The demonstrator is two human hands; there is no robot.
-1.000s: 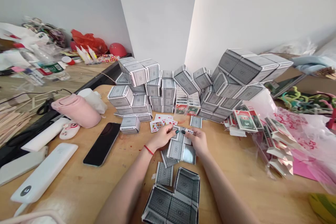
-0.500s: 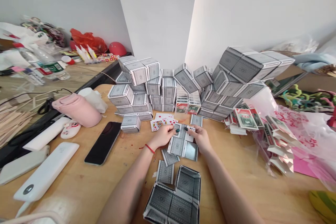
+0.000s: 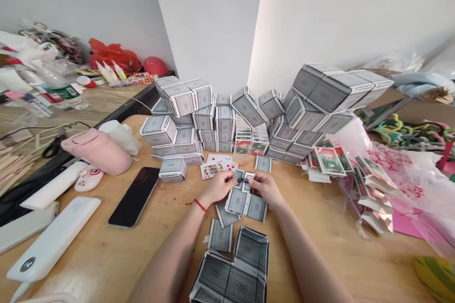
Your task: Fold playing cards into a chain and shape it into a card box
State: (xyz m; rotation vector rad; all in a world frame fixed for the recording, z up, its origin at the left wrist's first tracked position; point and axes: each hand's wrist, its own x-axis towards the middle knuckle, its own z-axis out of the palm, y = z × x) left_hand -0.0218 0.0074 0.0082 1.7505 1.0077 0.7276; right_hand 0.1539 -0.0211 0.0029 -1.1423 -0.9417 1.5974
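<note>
My left hand (image 3: 217,187), with a red string bracelet (image 3: 200,205) on the wrist, and my right hand (image 3: 266,189) meet over the table. Their fingertips pinch a small grey-backed playing card (image 3: 246,181) from both sides. Just below my hands lie grey-backed cards joined edge to edge (image 3: 236,201). A loose card (image 3: 220,230) and a folded card box (image 3: 228,270) sit nearer me. Beyond my left hand, face-up red playing cards (image 3: 215,167) lie fanned out.
A tall heap of grey card boxes (image 3: 220,123) stands against the wall beyond my hands. A black phone (image 3: 134,197), a pink flask (image 3: 97,151) and a white power bank (image 3: 53,239) lie to the left. Red-and-green printed cards (image 3: 329,161) and a pink-printed plastic bag (image 3: 398,170) lie right.
My hands have drawn closer together around the card, which now shows a narrower grey back instead of its numbered face. The head view has shifted slightly.
</note>
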